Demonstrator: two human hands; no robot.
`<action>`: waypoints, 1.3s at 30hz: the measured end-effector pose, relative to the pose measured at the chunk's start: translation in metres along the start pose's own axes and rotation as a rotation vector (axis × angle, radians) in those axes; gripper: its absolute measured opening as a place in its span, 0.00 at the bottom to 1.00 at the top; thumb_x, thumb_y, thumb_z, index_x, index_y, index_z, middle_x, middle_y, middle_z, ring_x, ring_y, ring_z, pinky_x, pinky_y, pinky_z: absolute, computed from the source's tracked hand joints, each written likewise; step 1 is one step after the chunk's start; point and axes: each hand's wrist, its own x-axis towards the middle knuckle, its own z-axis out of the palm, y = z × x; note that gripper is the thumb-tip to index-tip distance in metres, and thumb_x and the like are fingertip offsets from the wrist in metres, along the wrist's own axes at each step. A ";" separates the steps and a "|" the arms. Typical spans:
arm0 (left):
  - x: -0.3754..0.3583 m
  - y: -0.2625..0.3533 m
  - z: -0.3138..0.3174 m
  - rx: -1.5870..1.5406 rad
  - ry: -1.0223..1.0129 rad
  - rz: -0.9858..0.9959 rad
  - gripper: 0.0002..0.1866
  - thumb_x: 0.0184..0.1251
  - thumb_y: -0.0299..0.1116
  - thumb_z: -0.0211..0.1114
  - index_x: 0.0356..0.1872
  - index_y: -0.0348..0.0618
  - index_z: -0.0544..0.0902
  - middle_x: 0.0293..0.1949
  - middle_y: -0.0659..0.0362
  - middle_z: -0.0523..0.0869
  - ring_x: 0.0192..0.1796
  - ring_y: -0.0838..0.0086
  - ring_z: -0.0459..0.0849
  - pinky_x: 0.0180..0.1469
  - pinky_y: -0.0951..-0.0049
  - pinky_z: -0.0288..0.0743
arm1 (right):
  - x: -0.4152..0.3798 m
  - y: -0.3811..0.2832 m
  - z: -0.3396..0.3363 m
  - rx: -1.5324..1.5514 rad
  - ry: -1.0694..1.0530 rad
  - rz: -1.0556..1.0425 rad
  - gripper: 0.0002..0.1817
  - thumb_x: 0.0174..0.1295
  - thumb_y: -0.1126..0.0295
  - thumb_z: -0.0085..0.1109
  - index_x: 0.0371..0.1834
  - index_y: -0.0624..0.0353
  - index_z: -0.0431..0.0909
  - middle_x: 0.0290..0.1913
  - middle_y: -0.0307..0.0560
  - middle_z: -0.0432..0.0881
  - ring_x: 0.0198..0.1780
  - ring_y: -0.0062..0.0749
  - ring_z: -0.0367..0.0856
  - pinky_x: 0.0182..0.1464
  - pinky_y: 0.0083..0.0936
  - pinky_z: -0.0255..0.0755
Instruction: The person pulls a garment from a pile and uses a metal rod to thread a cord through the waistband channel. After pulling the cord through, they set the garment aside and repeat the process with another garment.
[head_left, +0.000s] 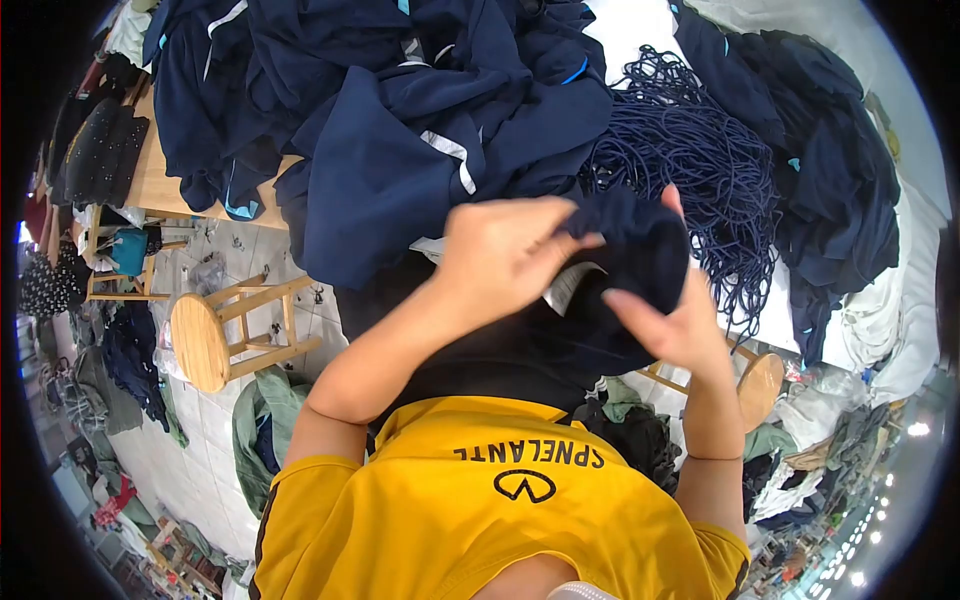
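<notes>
A bunched piece of dark navy fabric (645,245) is held up in front of my chest. My left hand (505,250) pinches its left edge, with the fingers slightly blurred. My right hand (680,320) grips it from the right, the thumb in front and the fingers mostly hidden behind. A white patch, perhaps a label (577,285), shows between my hands at the fabric's opening. Just beyond lies a heap of navy garments (400,170) with white strips and light blue trim. A tangled pile of navy cords (690,150) sits behind my right hand.
More navy garments (830,170) lie on the white table covering (915,290) at right. A round wooden stool (200,343) stands on the tiled floor at left, another stool (760,390) at right. Green cloth (262,420) hangs near my left elbow.
</notes>
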 end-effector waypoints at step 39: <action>-0.007 -0.021 -0.012 -1.042 -0.725 -0.553 0.09 0.62 0.25 0.69 0.40 0.30 0.84 0.34 0.63 0.86 0.37 0.85 0.80 0.44 0.81 0.74 | -0.015 -0.015 -0.080 -0.184 0.799 0.022 0.03 0.66 0.77 0.58 0.38 0.65 0.80 0.34 0.34 0.78 0.35 0.13 0.70 0.41 0.10 0.63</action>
